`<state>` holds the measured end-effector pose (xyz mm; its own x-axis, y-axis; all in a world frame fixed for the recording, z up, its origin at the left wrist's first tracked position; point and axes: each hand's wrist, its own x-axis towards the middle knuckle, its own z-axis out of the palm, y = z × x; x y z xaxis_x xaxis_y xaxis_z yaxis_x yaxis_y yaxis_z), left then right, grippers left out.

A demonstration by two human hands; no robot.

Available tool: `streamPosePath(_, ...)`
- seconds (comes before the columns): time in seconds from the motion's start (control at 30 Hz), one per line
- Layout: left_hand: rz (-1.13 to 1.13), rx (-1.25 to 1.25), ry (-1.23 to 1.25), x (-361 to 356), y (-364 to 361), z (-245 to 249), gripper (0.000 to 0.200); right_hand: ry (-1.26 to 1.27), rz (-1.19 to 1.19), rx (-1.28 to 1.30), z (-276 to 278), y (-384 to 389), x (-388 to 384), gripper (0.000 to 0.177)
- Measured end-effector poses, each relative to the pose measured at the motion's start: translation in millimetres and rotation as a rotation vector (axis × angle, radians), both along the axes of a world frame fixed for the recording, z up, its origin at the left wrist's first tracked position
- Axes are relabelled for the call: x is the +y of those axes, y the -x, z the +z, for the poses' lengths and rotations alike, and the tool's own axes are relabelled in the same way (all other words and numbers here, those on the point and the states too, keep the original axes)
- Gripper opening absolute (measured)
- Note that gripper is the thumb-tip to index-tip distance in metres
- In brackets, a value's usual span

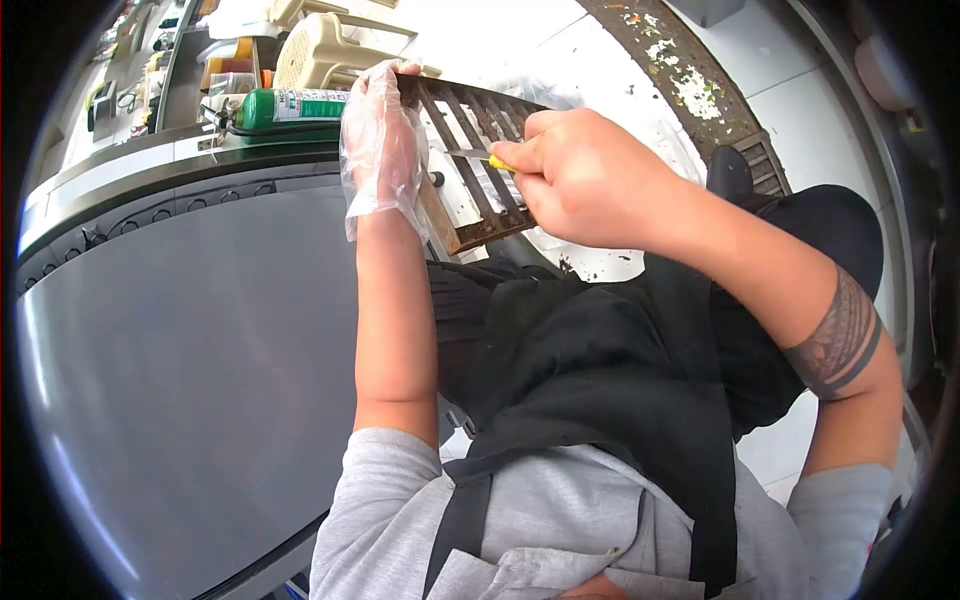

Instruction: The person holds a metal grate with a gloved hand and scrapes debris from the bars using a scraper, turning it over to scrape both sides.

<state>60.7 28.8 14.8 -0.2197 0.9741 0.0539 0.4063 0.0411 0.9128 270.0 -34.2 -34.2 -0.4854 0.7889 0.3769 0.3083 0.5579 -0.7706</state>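
A broad grey sheet-like surface (180, 350) fills the left side, its far edge meeting a dark counter. On that counter's edge lies a green cylinder (290, 108) on its side, with a beige plastic chair (320, 55) just behind it.

Next comes the left hand (383, 150), in a loose clear plastic glove. Its fingers are wrapped round the left edge of a metal grate (478, 118) and hold it up, tilted, in the air above the lap. The grate rests on nothing that can be seen, and its bars are rusty and dirty.

The right hand (590, 180) is bare and closed in a fist-like grip. Its fingers are pressed together round a yellow-handled blade (500, 163), whose thin metal tip lies against the grate's bars near the middle.

Below the hands hangs a black apron (600, 360) over a grey shirt. To the upper right a floor drain channel (690, 80) crosses the white tiles (it is caked with debris).
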Motion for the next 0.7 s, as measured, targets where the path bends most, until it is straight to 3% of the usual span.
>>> streamPosePath(0.07, -0.043, -0.044, 0.021, -6, -1, 0, 0.031, -0.088, -0.12, 0.03, -9, 15, 5, 0.025)
streamPosePath(0.1, -0.133, 0.005, -0.035, -3, 7, -7, 0.032, 0.092, -0.139, 0.018, -4, 23, 22, 0.025)
streamPosePath(0.13, -0.144, 0.004, -0.039, -3, 6, -7, 0.032, 0.088, -0.15, 0.018, -7, 23, 28, 0.025)
streamPosePath(0.2, -0.101, -0.18, 0.035, 2, 7, -5, 0.033, 0.104, -0.121, 0.064, -11, 26, 36, 0.024)
streamPosePath(0.23, -0.104, -0.183, 0.022, 3, 9, -4, 0.033, -0.054, -0.131, 0.024, -9, 23, 22, 0.023)
streamPosePath(0.33, -0.096, -0.259, 0.006, -2, 11, -5, 0.028, 0.024, -0.055, 0.0, -1, 17, 3, 0.021)
streamPosePath(0.43, -0.156, -0.291, 0.023, 2, 12, -9, 0.026, 0.034, -0.141, 0.005, -13, 41, 45, 0.022)
streamPosePath(0.7, -0.148, -0.261, -0.013, -3, 8, -9, 0.028, -0.092, -0.198, 0.01, -9, 42, 48, 0.019)
